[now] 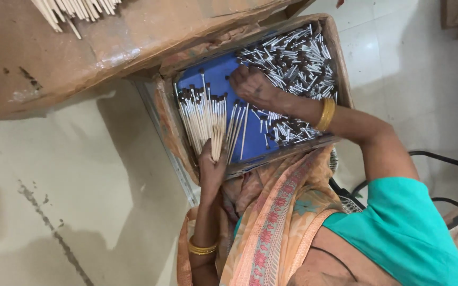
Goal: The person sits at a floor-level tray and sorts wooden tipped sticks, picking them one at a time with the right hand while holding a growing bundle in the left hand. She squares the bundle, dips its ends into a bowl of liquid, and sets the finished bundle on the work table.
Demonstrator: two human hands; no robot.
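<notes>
In a blue-lined cardboard tray (pixel 216 74) on the lap | left hand (pixel 211 165) pinches aligned dark-tipped pale wooden sticks (pixel 202 114) | right hand (pixel 253 85), fingers curled, rakes the loose jumbled stick heap (pixel 298 58) | small part sorted, most remains.

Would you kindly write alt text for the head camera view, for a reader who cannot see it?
A person's left hand holds a bundle of pale dark-tipped sticks in a blue-lined cardboard tray, while the right hand reaches into a loose pile of short sticks. Gold bangles circle both wrists.
</notes>
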